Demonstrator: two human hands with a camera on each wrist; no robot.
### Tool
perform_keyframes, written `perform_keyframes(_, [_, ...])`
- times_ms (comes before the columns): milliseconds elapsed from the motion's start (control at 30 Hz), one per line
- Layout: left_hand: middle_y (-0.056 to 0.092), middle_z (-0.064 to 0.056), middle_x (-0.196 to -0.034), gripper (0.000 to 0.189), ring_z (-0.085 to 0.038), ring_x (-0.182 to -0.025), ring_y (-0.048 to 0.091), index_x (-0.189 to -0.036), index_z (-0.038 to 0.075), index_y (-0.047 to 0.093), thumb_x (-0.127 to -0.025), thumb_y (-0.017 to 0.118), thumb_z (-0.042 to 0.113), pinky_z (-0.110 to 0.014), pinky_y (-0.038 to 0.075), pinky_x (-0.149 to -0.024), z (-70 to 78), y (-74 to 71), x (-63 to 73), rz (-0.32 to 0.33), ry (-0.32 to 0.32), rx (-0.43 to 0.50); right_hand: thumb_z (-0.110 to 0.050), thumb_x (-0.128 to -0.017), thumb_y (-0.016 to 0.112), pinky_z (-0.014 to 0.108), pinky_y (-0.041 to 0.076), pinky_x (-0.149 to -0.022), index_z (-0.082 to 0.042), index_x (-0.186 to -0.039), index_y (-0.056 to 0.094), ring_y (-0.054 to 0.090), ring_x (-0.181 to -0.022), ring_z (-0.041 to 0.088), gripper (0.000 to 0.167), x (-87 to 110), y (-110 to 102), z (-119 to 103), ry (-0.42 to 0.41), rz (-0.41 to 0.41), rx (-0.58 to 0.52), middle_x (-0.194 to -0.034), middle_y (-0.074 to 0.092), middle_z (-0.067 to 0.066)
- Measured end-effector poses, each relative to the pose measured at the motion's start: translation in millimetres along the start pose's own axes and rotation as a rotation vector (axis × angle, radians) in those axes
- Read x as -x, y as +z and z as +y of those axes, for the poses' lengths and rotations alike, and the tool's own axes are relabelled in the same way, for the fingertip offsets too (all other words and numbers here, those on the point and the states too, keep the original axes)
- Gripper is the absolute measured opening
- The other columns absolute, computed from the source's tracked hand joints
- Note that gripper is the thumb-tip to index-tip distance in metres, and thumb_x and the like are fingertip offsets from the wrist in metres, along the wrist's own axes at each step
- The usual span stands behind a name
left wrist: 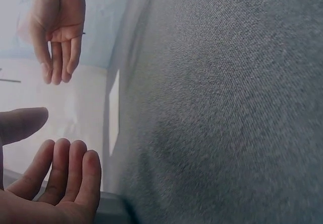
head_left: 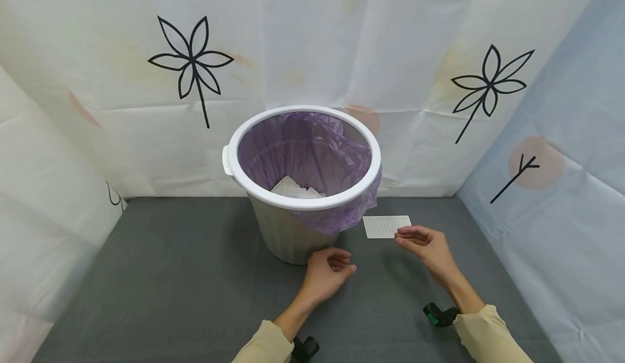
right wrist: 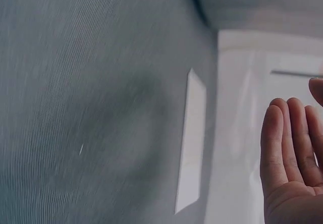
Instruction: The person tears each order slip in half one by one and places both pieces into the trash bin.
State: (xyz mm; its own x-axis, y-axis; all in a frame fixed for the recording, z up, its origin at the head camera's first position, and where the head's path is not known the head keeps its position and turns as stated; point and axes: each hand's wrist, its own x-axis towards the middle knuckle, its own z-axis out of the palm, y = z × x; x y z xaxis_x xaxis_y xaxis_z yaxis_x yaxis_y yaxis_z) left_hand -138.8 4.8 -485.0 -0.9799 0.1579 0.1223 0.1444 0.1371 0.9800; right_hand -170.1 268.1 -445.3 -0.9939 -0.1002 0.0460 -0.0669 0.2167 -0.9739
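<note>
A white trash can [head_left: 273, 233] with a purple bag [head_left: 312, 151] folded over its rim stands toward the back of the table. Crumpled white paper [head_left: 293, 188] lies inside it. My left hand [head_left: 326, 276] is at the foot of the can, its fingers relaxed and holding nothing. To the right, my right hand [head_left: 429, 252] hovers over the table with fingers gently bent and nothing between them. Its fingertips overlap the near corner of a flat lined paper sheet [head_left: 386, 226] in the head view. In the right wrist view the sheet [right wrist: 192, 148] lies apart from the fingers.
The grey tabletop [head_left: 171, 287] reaches back to a white cloth backdrop [head_left: 293, 37] with leaf drawings. A bluish cloth [head_left: 576, 233] borders the right side. At the left back corner hangs a thin dark cord [head_left: 114, 196].
</note>
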Motion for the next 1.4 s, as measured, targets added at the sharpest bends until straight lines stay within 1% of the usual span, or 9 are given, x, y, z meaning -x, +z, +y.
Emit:
perform_keyframes(300, [0.071,-0.011,-0.094,0.026,-0.017,-0.084,0.069,-0.105,-0.007,0.071,-0.084,0.08,0.006,-0.027,0.057,-0.079,-5.1,26.3,-19.2,0.01,-0.042,-0.013,-0.009,-0.094,0.074,0.027,0.057,-0.086,0.017,-0.128,0.057,0.069,-0.093,0.003,0.047,-19.2,-31,30,0.068,0.111,0.111,-0.114,0.072,0.017])
perform_keyframes(500, [0.071,-0.009,-0.092,0.025,-0.012,-0.082,0.067,-0.105,-0.007,0.071,-0.085,0.079,0.005,-0.024,0.055,-0.077,-7.5,48.3,-32.2,0.043,-0.047,-0.024,-0.017,-0.094,0.076,0.017,0.054,-0.079,0.013,-0.132,0.057,0.064,-0.09,-0.006,0.052,-31.7,-44,46,0.109,0.171,0.217,-0.124,0.065,0.027])
perform_keyframes(700, [0.07,-0.018,-0.101,0.028,-0.025,-0.092,0.067,-0.108,-0.009,0.069,-0.085,0.077,0.004,-0.032,0.055,-0.084,-11.2,63.9,-45.3,0.093,-0.048,-0.065,-0.019,-0.094,0.076,0.011,0.05,-0.078,0.012,-0.137,0.053,0.057,-0.088,-0.014,0.058,-40.9,-51,52,0.136,0.175,0.278,-0.132,0.059,0.032])
perform_keyframes(800, [0.07,-0.017,-0.102,0.028,-0.028,-0.095,0.066,-0.109,-0.008,0.068,-0.086,0.076,0.005,-0.035,0.054,-0.087,-13.7,68.4,-53.2,0.125,-0.051,-0.101,-0.019,-0.093,0.077,0.011,0.049,-0.078,0.012,-0.137,0.054,0.057,-0.088,-0.015,0.058,-45.8,-52,55,0.136,0.169,0.304,-0.131,0.06,0.032])
perform_keyframes(867, [0.069,-0.017,-0.103,0.029,-0.03,-0.097,0.065,-0.109,-0.009,0.067,-0.085,0.076,0.005,-0.037,0.053,-0.088,-15.2,69.8,-57.9,0.154,-0.04,-0.121,-0.019,-0.094,0.076,0.01,0.048,-0.078,0.013,-0.137,0.054,0.062,-0.093,-0.008,0.058,-48.6,-51,56,0.13,0.157,0.324,-0.132,0.06,0.032])
perform_keyframes(967, [0.067,-0.019,-0.104,0.03,-0.033,-0.098,0.064,-0.109,-0.01,0.065,-0.083,0.076,0.002,-0.041,0.052,-0.089,-17.9,71.5,-65.2,0.194,-0.016,-0.138,-0.019,-0.094,0.076,0.01,0.048,-0.078,0.013,-0.137,0.054,0.068,-0.108,0.016,0.057,-53.8,-49,55,0.127,0.134,0.375,-0.132,0.06,0.031])
perform_keyframes(1067, [0.067,-0.021,-0.108,0.033,-0.035,-0.103,0.064,-0.113,-0.011,0.064,-0.084,0.075,0.001,-0.043,0.052,-0.092,-19.4,72.8,-71.4,0.208,-0.019,-0.155,-0.019,-0.094,0.076,0.018,0.052,-0.084,0.012,-0.138,0.053,0.061,-0.12,0.038,0.058,-59.2,-46,55,0.137,0.117,0.431,-0.134,0.059,0.031])
perform_keyframes(1233, [0.063,-0.023,-0.116,0.04,-0.038,-0.112,0.059,-0.12,-0.011,0.058,-0.086,0.074,0.003,-0.047,0.047,-0.099,-18.7,74.9,-78.7,0.185,-0.045,-0.158,-0.017,-0.093,0.077,0.047,0.051,-0.099,0.013,-0.138,0.053,0.058,-0.122,0.045,0.059,-68.3,-41,58,0.142,0.098,0.508,-0.135,0.058,0.032])
perform_keyframes(1400, [0.058,-0.028,-0.129,0.047,-0.042,-0.126,0.053,-0.131,-0.011,0.052,-0.089,0.071,0.002,-0.05,0.041,-0.108,-16.8,77.6,-86.5,0.158,-0.076,-0.153,-0.014,-0.09,0.079,0.055,0.046,-0.102,0.014,-0.138,0.052,0.056,-0.123,0.048,0.062,-73.5,-37,60,0.135,0.072,0.584,-0.137,0.055,0.032])
